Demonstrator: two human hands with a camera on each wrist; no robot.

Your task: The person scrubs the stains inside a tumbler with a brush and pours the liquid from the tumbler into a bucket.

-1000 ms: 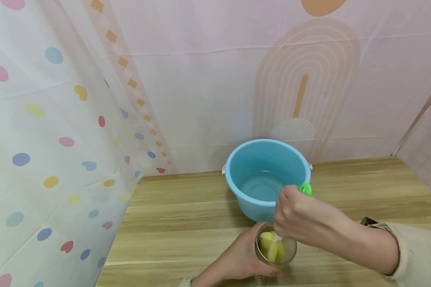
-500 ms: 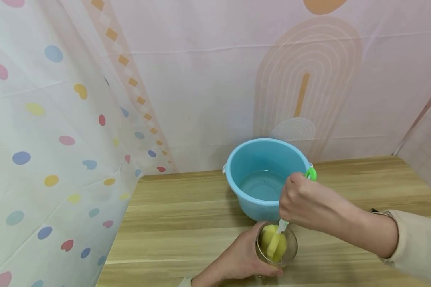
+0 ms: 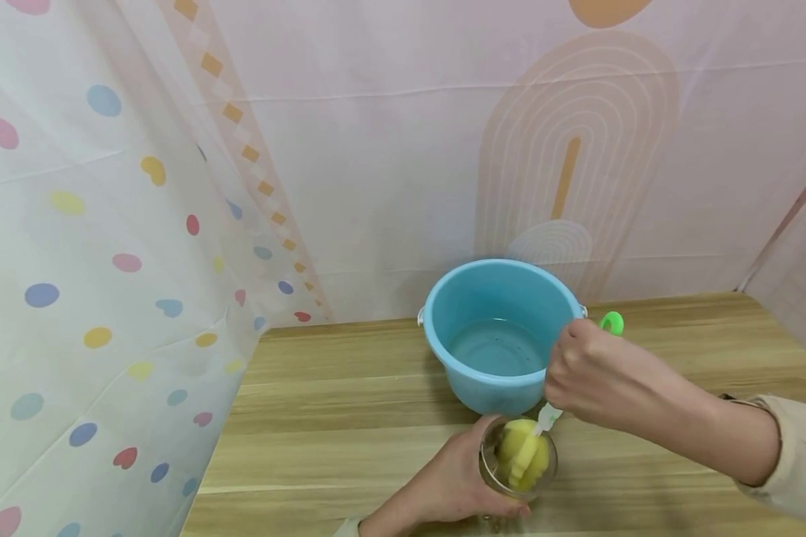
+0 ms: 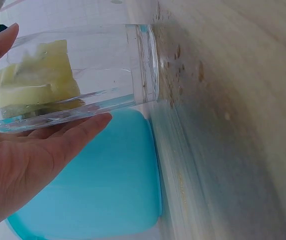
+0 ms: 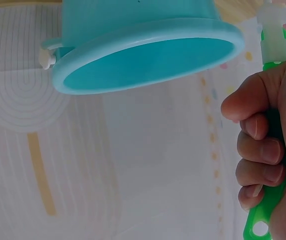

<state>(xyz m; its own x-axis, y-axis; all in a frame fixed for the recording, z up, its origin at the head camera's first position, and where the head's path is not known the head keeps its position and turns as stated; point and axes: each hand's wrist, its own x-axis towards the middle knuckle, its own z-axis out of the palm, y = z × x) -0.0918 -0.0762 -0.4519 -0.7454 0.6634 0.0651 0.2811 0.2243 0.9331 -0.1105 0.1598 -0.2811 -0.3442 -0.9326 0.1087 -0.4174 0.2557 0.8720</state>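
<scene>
My left hand (image 3: 453, 477) holds a clear drinking glass (image 4: 105, 65) around its side, thumb and fingers on opposite sides. In the left wrist view the base of the glass is right at the wooden tabletop, where water drops lie. Inside the mouth sits the yellow sponge head (image 3: 527, 451) of a cup brush. My right hand (image 3: 594, 373) grips the brush's green handle (image 5: 270, 200) in a fist, with the looped end sticking out beyond it. The brush slants up from the glass toward the right, its white neck (image 3: 548, 416) showing between fist and sponge.
A light-blue bucket (image 3: 486, 389) with water at the bottom stands just behind the glass, close to the back curtain (image 3: 376, 186). A dotted curtain (image 3: 107, 298) hangs along the left side. The wooden table (image 3: 309, 432) extends to both sides.
My right hand has moved to the right, tilting the brush over that way, and more of its white neck and sponge shows. The left hand and glass have stayed nearly in place.
</scene>
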